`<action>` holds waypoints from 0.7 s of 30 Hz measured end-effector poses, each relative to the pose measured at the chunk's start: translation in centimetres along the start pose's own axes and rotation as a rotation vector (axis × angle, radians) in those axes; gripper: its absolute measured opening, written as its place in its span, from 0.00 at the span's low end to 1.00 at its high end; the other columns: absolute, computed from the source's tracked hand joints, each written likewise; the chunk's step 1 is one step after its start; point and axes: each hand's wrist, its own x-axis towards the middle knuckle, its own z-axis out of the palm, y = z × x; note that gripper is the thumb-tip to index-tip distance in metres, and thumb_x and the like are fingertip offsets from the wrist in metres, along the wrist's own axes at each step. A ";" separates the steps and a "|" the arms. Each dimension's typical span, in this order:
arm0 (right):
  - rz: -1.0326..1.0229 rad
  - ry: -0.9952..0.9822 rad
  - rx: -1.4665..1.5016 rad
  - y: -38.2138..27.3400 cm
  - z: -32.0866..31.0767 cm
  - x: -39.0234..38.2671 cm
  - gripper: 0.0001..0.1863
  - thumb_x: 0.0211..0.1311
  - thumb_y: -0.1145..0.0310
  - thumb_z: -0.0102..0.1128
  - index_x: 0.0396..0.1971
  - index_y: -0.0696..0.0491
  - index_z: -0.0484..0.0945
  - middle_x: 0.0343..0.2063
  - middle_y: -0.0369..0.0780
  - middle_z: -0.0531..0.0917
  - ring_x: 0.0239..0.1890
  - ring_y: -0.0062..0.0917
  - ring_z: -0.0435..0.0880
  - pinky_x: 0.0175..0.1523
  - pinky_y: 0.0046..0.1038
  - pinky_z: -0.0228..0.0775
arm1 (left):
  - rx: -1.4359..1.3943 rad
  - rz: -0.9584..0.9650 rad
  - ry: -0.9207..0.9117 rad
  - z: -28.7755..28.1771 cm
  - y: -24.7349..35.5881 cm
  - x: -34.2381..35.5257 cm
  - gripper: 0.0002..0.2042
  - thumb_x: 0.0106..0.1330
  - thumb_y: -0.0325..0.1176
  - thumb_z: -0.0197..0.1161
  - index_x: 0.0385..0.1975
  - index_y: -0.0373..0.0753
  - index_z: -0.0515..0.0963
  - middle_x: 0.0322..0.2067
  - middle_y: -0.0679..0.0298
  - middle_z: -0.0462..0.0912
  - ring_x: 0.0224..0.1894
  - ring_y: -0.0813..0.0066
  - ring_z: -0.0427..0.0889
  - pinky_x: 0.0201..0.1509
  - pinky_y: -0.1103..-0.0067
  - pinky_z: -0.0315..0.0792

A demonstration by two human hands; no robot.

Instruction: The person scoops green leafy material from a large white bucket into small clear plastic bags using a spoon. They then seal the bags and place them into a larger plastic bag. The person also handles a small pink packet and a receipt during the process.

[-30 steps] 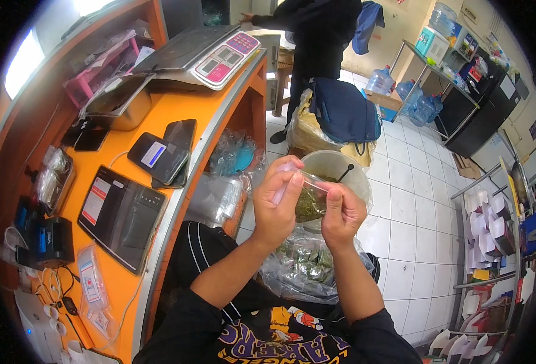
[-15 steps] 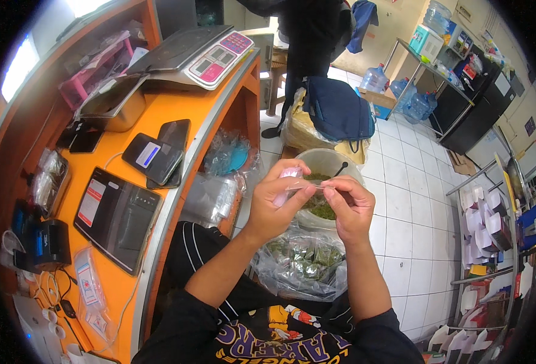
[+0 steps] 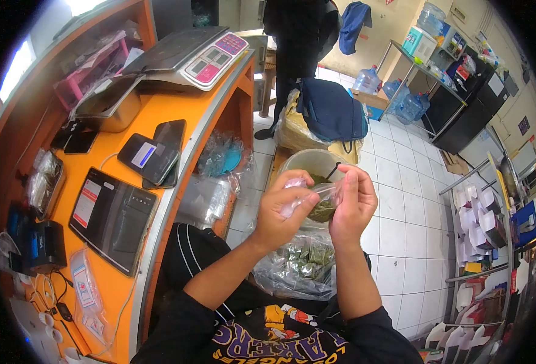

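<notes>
Close together near the middle, the left hand (image 3: 285, 209) and the right hand (image 3: 353, 206) are both clamped on a small clear plastic bag (image 3: 327, 193), stretched between them; the left also grips a pinkish wad of plastic (image 3: 294, 182). From there, a translucent tub (image 3: 304, 159) of green matter lies just beyond at twelve o'clock, a dark blue backpack (image 3: 331, 109) farther that way. At six o'clock sits a clear sack of green packets (image 3: 301, 258); at nine, an orange counter (image 3: 166, 107); at eleven, a weighing scale (image 3: 215, 60).
</notes>
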 end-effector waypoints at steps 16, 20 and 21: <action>0.074 -0.152 0.016 1.3 -0.9 -0.9 0.05 0.64 0.73 0.58 0.32 0.58 0.80 0.31 0.35 0.79 0.35 0.16 0.74 0.43 0.18 0.64 | -0.004 0.017 -0.126 -0.6 0.1 0.5 0.05 0.58 0.25 0.65 0.31 0.31 0.81 0.41 0.59 0.75 0.46 0.70 0.75 0.52 0.79 0.67; 0.221 -0.052 0.151 1.7 -0.7 -1.4 0.06 0.64 0.70 0.58 0.33 0.56 0.79 0.34 0.35 0.80 0.38 0.16 0.74 0.46 0.19 0.63 | 0.057 0.012 -0.161 -0.8 0.5 0.6 0.05 0.58 0.26 0.65 0.30 0.31 0.81 0.41 0.59 0.75 0.45 0.70 0.76 0.49 0.79 0.68; 0.233 -0.042 0.150 1.8 -0.6 -1.4 0.06 0.65 0.69 0.58 0.33 0.56 0.79 0.33 0.35 0.80 0.36 0.16 0.75 0.44 0.19 0.65 | 0.056 0.012 -0.162 -0.7 0.4 0.6 0.05 0.58 0.26 0.65 0.30 0.31 0.81 0.41 0.59 0.75 0.44 0.70 0.77 0.49 0.79 0.68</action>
